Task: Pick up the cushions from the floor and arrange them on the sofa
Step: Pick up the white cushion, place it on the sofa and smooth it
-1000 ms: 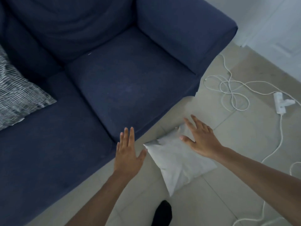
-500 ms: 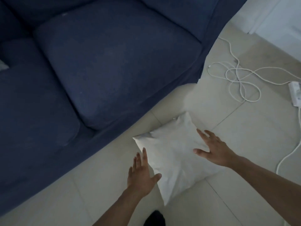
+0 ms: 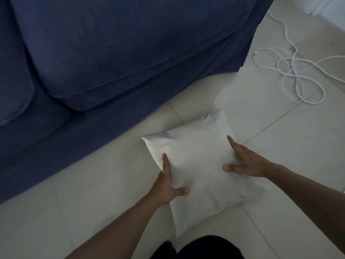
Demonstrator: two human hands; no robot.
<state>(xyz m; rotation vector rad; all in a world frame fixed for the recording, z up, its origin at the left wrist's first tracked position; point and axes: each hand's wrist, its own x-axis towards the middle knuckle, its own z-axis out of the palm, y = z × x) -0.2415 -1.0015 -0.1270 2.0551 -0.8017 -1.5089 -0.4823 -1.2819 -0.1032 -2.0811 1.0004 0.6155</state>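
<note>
— Head view: how far along is it?

— Early, I judge. 1 plump white square fabric cushion point(image 3: 199, 171) lies flat on the pale tiled floor point(image 3: 93, 212), lower centre of the frame, just beside the dark blue fabric sofa point(image 3: 112, 53) at upper left. No cushion shows on the seat in view.

— And the hands?

— Left hand point(image 3: 166, 189) and right hand point(image 3: 246, 161) clasp its opposite edges, fingers spread, thumbs pressing the top. Lifting and placing remain.
</note>
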